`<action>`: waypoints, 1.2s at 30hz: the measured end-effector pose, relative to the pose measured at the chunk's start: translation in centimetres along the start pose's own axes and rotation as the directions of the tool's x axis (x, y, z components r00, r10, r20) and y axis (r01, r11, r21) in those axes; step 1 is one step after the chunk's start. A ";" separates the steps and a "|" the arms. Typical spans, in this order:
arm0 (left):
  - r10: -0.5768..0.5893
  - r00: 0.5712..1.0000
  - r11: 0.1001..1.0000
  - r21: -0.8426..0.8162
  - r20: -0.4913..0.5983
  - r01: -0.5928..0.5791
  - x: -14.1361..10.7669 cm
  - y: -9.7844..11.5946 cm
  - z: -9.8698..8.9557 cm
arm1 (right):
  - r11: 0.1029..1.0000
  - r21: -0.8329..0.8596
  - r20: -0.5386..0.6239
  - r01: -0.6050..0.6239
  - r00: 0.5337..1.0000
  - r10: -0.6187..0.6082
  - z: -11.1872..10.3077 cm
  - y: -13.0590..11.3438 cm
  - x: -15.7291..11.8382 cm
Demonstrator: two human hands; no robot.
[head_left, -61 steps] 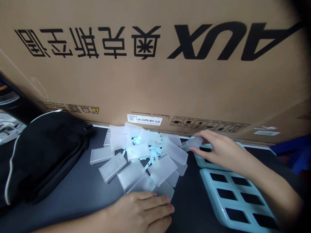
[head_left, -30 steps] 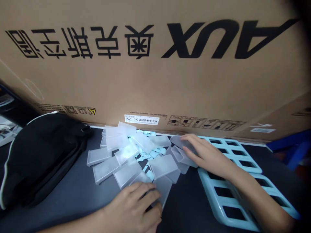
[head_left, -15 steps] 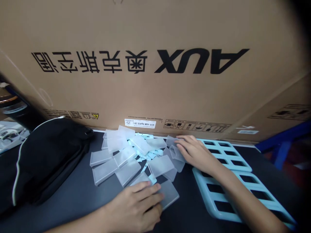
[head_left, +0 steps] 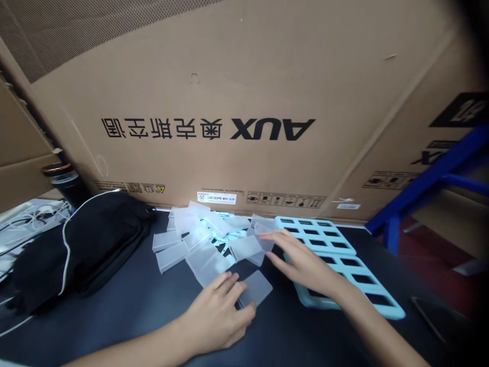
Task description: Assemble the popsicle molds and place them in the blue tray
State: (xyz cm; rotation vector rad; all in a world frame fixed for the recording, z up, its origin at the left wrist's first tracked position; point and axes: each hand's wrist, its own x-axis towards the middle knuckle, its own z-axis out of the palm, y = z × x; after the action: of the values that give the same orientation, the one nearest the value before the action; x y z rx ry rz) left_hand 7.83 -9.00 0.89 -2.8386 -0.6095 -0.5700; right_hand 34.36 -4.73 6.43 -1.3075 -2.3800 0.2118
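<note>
My left hand (head_left: 219, 313) is low in the middle, palm down with fingers bent. Its thumb and forefinger close around the near end of a flat translucent plastic box (head_left: 259, 288) on the dark table. The fingertips also lie against the edge of another translucent box (head_left: 208, 262). My right hand (head_left: 301, 262) has its fingers apart at the right side of the pile, near a translucent box (head_left: 247, 247); it holds nothing visible. Small light-blue plastic pieces (head_left: 234, 235) lie among the boxes, partly covered by them.
Light-blue slotted trays (head_left: 340, 244) lie right of the pile, partly behind my right arm. A big cardboard carton (head_left: 214, 163) stands at the back. On the left are a black cloth bag (head_left: 95, 239), a white cable (head_left: 64, 255) and a dark bottle (head_left: 69, 183). A blue metal frame (head_left: 431, 176) is at right.
The view has shifted, showing more of the right side. My right hand has drawn back a little from the far boxes. A box beside my left fingertips now lies more exposed.
</note>
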 end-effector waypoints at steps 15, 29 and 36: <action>-0.371 0.865 0.666 -0.746 -0.338 -0.006 -0.5 1.9 -0.6 | 1.000 -0.028 0.008 0.004 1.000 -0.004 3.6 -1.1 1.3; -0.105 0.974 0.652 -0.754 -0.199 -0.084 0.5 1.3 0.3 | 0.953 -0.202 -0.255 -0.227 0.951 0.173 3.6 3.3 0.9; -0.033 0.992 0.663 -0.745 -0.121 -0.069 0.7 1.0 0.4 | 0.980 -0.193 0.072 0.043 0.997 -0.029 4.5 -1.4 0.2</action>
State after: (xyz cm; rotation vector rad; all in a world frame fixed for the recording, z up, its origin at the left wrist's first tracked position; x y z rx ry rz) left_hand 8.97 -9.59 0.70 -3.5087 -0.3622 -1.2407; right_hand 31.23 -5.03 2.88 -1.3615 -2.5337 0.0128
